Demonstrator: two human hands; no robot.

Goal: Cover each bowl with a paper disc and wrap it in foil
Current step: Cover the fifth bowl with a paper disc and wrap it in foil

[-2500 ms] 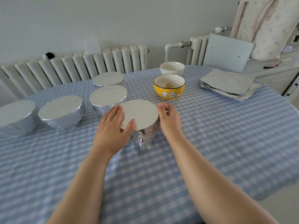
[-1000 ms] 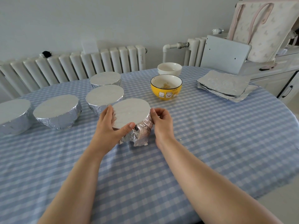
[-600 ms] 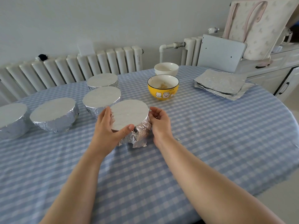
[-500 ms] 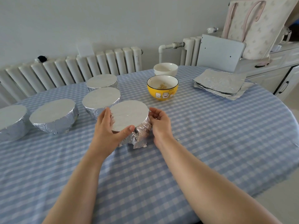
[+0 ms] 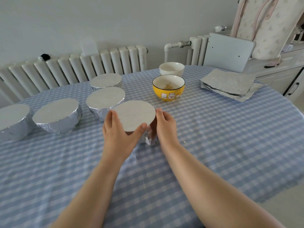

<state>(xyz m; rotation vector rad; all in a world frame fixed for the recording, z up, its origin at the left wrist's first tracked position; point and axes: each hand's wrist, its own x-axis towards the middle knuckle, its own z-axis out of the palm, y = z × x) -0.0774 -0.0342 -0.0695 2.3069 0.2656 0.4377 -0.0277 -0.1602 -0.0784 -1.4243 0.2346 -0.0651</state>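
Just in front of the yellow bowl, the left hand curls round the foil-wrapped bowl while the right hand presses its side, so smooth the loose foil tight under the rim, turning steadily.

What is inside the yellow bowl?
The yellow bowl holds a small yellowish residue at its bottom; otherwise its inside looks empty. It has no disc or foil on it.

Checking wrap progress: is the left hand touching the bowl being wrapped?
Touching. The head view shows the left hand gripping the foil-wrapped bowl, thumb on its covered rim.
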